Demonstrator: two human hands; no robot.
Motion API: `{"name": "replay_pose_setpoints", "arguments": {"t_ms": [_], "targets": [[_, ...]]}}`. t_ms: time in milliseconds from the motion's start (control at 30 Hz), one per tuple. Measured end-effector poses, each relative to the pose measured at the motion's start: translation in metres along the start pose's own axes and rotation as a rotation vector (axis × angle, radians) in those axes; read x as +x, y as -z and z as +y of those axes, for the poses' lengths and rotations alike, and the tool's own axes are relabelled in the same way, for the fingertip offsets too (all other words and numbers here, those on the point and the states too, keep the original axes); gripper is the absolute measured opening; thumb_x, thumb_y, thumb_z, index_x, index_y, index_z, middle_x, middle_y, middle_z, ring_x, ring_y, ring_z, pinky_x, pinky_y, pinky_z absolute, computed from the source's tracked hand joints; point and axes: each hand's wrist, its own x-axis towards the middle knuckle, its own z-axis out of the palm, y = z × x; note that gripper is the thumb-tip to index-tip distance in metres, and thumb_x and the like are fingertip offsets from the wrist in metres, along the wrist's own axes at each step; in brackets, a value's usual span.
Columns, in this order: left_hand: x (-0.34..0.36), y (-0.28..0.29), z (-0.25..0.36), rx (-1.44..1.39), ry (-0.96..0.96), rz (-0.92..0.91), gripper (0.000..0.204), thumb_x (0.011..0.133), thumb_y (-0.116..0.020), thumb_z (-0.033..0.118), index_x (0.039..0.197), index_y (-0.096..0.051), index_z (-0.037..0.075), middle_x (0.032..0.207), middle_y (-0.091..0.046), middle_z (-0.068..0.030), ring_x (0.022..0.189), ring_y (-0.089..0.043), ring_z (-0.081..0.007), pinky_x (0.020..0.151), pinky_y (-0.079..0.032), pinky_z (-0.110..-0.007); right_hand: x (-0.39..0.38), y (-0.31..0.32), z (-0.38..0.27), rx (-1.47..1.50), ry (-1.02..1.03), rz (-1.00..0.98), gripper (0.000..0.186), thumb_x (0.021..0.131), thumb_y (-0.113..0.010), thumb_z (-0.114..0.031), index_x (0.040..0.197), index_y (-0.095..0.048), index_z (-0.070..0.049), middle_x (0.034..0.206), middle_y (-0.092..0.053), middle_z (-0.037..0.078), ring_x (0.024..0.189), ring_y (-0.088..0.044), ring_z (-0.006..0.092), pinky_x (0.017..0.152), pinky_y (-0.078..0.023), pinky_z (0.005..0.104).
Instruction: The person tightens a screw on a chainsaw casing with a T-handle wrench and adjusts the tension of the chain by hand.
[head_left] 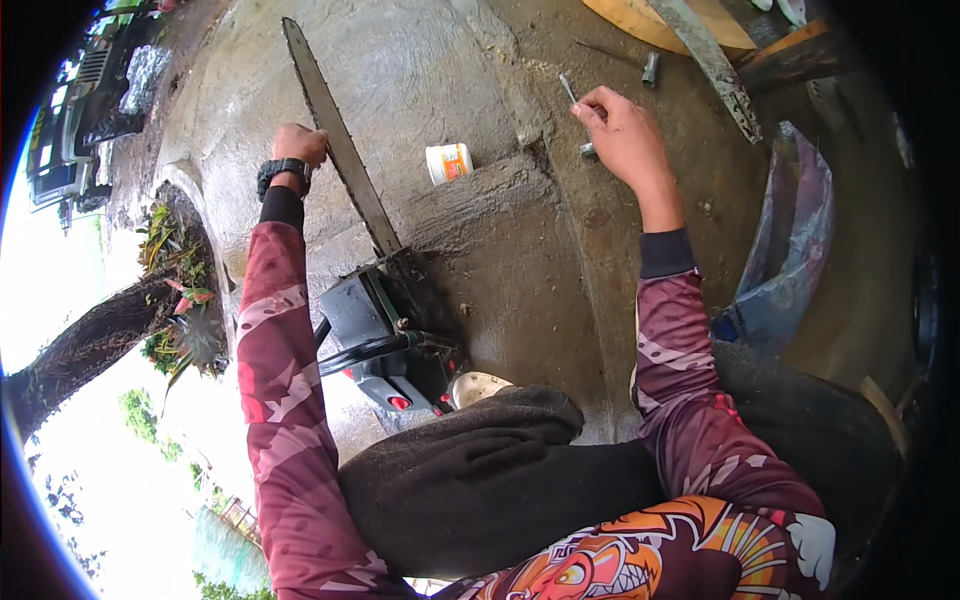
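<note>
A chainsaw lies on the wet concrete, its grey body (362, 312) by my knee and its long guide bar (350, 165) pointing away to the upper left. My left hand (298, 147), with a black watch on the wrist, is closed at the bar's left edge, where the chain runs; its fingertips are partly hidden. Off to the right, my right hand (625, 135) pinches a thin metal tool (567, 87), of which only a slim tip shows. Just below those fingers a small grey metal piece (588, 149) shows, partly covered by the hand.
A white tub with an orange label (449, 163) stands between my hands. A metal socket-like tube (650, 70) lies beyond my right hand. Farther right are a long metal blade (710, 65), wood pieces and a clear plastic bag (790, 230). A vehicle (80, 120) and plants are at left.
</note>
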Motion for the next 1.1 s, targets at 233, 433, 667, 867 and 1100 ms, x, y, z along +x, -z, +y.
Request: {"name": "replay_pose_setpoints", "arguments": {"t_ms": [233, 433, 667, 867, 1100], "targets": [[-0.02, -0.002, -0.018, -0.037, -0.058, -0.057, 0.038, 0.088, -0.065, 0.027, 0.064, -0.07, -0.003, 0.058, -0.067, -0.0101, 0.049, -0.065, -0.0175, 0.052, -0.053, -0.032, 0.001, 0.011, -0.005, 0.057, -0.018, 0.017, 0.028, 0.098, -0.061, -0.035, 0.103, -0.069, -0.009, 0.092, -0.073, 0.014, 0.086, -0.069, 0.0335, 0.075, -0.052, 0.0433], [-0.044, -0.019, -0.005, 0.07, -0.073, -0.086, 0.04, 0.087, -0.064, 0.03, 0.059, -0.071, 0.002, 0.055, -0.066, -0.0088, 0.052, -0.067, -0.0188, 0.06, -0.055, -0.032, 0.0, 0.011, 0.005, 0.025, 0.014, 0.026, 0.028, 0.098, -0.06, -0.034, 0.103, -0.069, -0.009, 0.092, -0.073, 0.014, 0.086, -0.069, 0.0335, 0.075, -0.052, 0.0432], [-0.044, -0.022, -0.011, -0.045, -0.084, -0.056, 0.04, 0.092, -0.065, 0.029, 0.068, -0.071, -0.003, 0.059, -0.067, -0.0103, 0.05, -0.066, -0.0176, 0.053, -0.053, -0.031, -0.001, 0.015, 0.006, 0.024, 0.031, 0.039, 0.029, 0.097, -0.061, -0.036, 0.103, -0.069, -0.009, 0.091, -0.073, 0.013, 0.086, -0.069, 0.0336, 0.076, -0.052, 0.0441], [-0.07, -0.026, -0.019, -0.009, 0.003, -0.169, 0.05, 0.088, -0.062, 0.042, 0.067, -0.072, -0.001, 0.059, -0.068, -0.0102, 0.052, -0.068, -0.0197, 0.053, -0.057, -0.033, 0.011, 0.047, 0.037, -0.023, -0.082, 0.169, 0.029, 0.093, -0.065, -0.036, 0.098, -0.07, -0.008, 0.091, -0.072, 0.015, 0.089, -0.069, 0.0356, 0.077, -0.052, 0.0446], [-0.064, -0.035, -0.027, 0.009, -0.113, -0.246, 0.039, 0.088, -0.06, 0.026, 0.066, -0.068, -0.005, 0.057, -0.066, -0.0132, 0.047, -0.065, -0.0205, 0.046, -0.053, -0.032, 0.01, 0.038, 0.09, -0.15, -0.194, 0.083, 0.022, 0.09, -0.067, -0.03, 0.095, -0.072, -0.01, 0.097, -0.072, 0.016, 0.095, -0.069, 0.0363, 0.083, -0.053, 0.0453]]}}
